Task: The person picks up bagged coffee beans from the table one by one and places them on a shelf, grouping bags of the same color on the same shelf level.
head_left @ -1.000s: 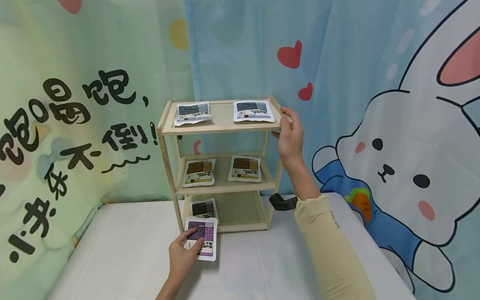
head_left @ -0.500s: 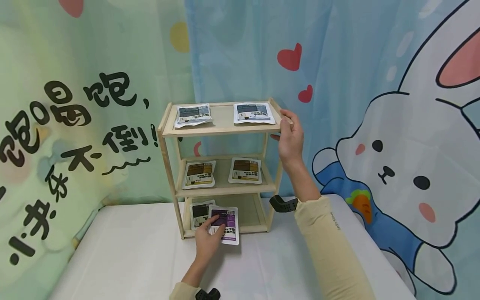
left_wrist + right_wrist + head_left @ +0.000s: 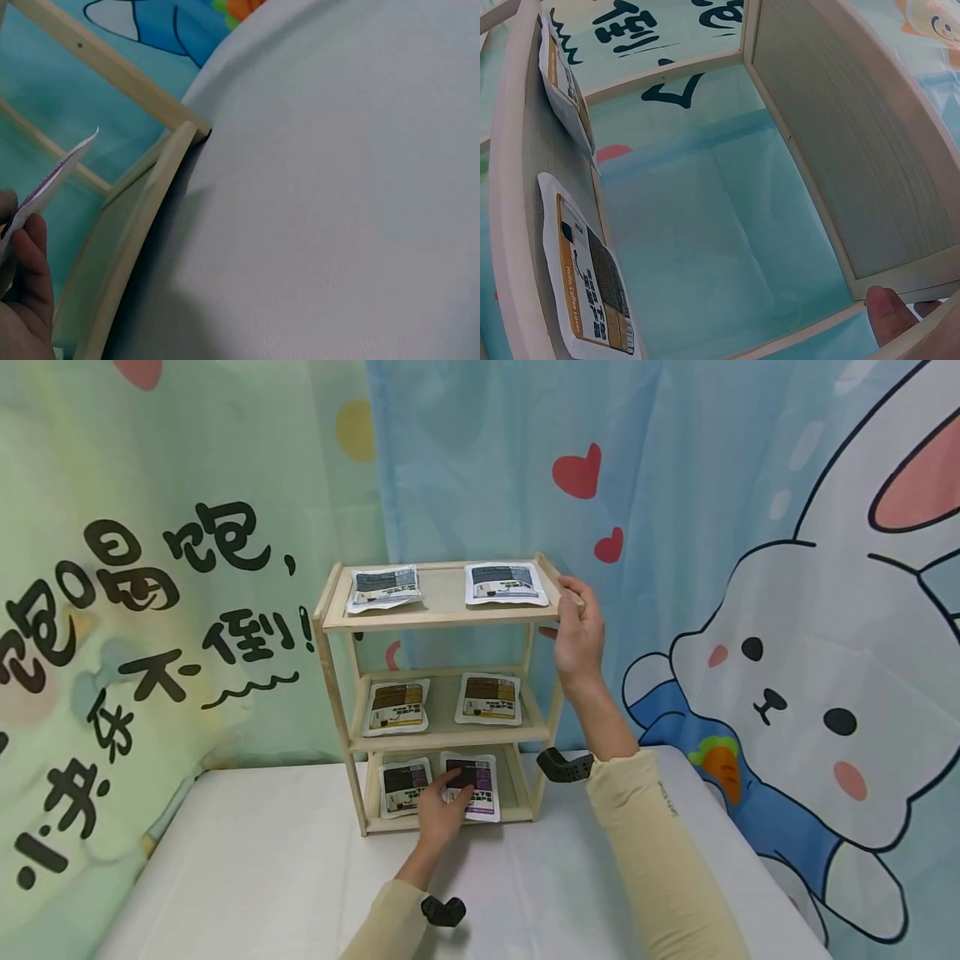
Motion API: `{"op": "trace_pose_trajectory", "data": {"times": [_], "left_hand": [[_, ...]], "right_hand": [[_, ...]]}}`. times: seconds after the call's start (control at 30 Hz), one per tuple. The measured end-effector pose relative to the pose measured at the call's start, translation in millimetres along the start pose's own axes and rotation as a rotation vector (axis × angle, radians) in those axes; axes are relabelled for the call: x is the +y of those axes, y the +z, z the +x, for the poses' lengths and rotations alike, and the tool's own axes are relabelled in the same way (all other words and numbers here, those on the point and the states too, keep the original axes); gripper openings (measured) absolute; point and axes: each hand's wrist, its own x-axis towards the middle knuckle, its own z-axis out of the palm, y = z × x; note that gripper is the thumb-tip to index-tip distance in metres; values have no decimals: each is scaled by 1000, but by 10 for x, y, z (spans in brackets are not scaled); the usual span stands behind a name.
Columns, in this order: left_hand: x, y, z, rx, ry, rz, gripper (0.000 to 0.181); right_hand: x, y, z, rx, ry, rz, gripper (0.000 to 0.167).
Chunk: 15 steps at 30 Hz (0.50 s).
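Observation:
My left hand (image 3: 439,817) pinches a flat white packet with a purple label (image 3: 482,783) at the right half of the bottom shelf (image 3: 514,785). In the left wrist view the purple packet (image 3: 54,180) is tilted and its far edge stands apart from the shelf board (image 3: 142,232). Beside it on that shelf lies another dark-purple-labelled packet (image 3: 405,787), partly behind my left hand. My right hand (image 3: 581,639) grips the right end of the wooden rack's top shelf (image 3: 444,585); its fingertips (image 3: 889,311) show at the board's corner in the right wrist view.
Two blue-labelled packets, left (image 3: 384,588) and right (image 3: 506,583), lie on the top shelf. The middle shelf bears two brown-and-yellow packets, left (image 3: 397,706) and right (image 3: 489,698). The rack stands on a white-covered table (image 3: 247,860) before a printed curtain (image 3: 480,468).
My left hand has carried the purple packet from in front of the rack's lower left, rightward and inward, onto the bottom shelf's right half. My right hand keeps its hold on the rack.

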Motion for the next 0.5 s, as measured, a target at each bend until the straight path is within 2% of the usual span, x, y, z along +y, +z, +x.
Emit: {"op": "trace_pose_trajectory", "data": {"times": [0.27,0.5], "left_hand": [[-29,142,25,-79,-106,-41,40],[-30,219,127,-155,-135,12,44]], "right_hand": [[-15,-13,-32,-7,40,9,41],[-26,-17,-16,-13,34,21,42]]}}
